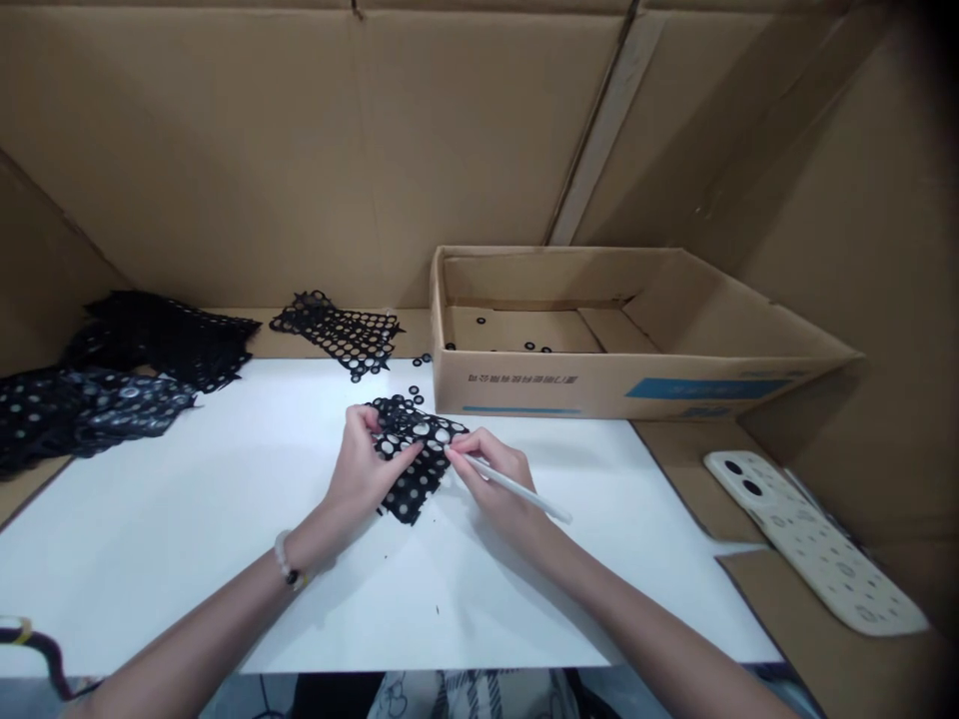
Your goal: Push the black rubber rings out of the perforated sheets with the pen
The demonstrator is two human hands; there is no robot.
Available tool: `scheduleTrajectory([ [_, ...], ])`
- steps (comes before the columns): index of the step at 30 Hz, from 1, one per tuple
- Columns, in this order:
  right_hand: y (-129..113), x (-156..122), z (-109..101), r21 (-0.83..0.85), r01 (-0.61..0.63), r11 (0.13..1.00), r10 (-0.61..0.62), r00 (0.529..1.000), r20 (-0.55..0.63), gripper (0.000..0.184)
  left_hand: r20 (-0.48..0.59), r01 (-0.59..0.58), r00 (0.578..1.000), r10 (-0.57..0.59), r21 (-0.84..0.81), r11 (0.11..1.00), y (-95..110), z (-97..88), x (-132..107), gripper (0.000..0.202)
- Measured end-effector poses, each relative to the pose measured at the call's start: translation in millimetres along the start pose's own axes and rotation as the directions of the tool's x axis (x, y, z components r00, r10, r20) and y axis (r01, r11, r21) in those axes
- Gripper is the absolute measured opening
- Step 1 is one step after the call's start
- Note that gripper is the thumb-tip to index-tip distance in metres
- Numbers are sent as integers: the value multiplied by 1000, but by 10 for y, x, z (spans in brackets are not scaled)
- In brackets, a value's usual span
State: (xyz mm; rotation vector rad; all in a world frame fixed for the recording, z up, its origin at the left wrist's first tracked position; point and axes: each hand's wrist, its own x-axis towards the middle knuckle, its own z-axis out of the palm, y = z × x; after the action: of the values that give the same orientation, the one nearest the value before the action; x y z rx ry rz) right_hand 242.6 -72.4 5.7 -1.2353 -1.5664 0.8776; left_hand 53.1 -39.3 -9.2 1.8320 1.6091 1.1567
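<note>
The left hand (364,464) grips the upper part of a black perforated sheet (409,489), its fingers curled narrowly over the sheet's edge. The sheet lies at centre frame on a white board (187,539), and its holes show pale discs, some of them still seated. The right hand (494,489) holds a slim white stick (528,489) in a narrow pinch, with the stick's near end at the sheet's right edge. The work in hand is close handling of this sheet with both hands together.

Small black rings (414,392) lie loose on the board just above the sheet. More black rings (479,321) lie on the floor of a low cardboard box (524,389), which stands directly beyond the hands. A second black sheet (337,335) lies at upper centre-left, and a heap of similar sheets (165,335) occupies the upper left of the frame. A pale perforated plate (813,539) rests on cardboard at the right of the frame. A beaded bracelet (285,559) circles the left wrist.
</note>
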Motion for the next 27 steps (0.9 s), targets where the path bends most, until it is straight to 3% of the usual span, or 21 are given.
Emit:
scheduleTrajectory([
  [2, 6, -7, 9, 21, -18, 1000, 18, 1000, -1, 16, -134, -87, 986, 102, 117, 989, -10, -3, -11, 42],
  [3, 12, -10, 15, 30, -21, 999, 21, 1000, -5, 16, -138, -144, 976, 170, 183, 973, -7, -7, -18, 38],
  [7, 45, -13, 31, 54, -16, 998, 17, 1000, -18, 15, 58, -365, 929, 365, 302, 881, 40, -46, -28, 17],
  [13, 1, -23, 18, 35, 24, 999, -25, 1000, 18, 16, 205, -437, 896, 393, 261, 861, 73, -81, -2, 11],
  [17, -15, -15, 12, -6, 32, 999, -32, 996, 79, 16, 273, -534, 830, 487, 133, 835, 49, -99, 7, 18],
  [19, 21, 15, -11, -27, -5, 1000, 5, 999, 34, 16, 235, -570, 804, 546, 43, 820, 24, -143, 32, 18],
  [21, 73, 61, -56, -61, -55, 997, 52, 998, -45, 17, 56, -520, 851, 521, -39, 853, -16, -218, 94, 20],
  [24, 129, 125, -125, -78, -112, 991, 103, 989, -110, 19, -245, -286, 931, 271, -29, 958, -117, -347, 255, 26],
  [25, 133, 135, -136, -67, -116, 991, 108, 988, -108, 19, -255, -207, 944, 210, 41, 977, -162, -378, 316, 25],
  [27, 123, 132, -130, -46, -106, 993, 101, 991, -84, 18, -121, -125, 980, 156, 230, 965, -267, -404, 423, 23],
])
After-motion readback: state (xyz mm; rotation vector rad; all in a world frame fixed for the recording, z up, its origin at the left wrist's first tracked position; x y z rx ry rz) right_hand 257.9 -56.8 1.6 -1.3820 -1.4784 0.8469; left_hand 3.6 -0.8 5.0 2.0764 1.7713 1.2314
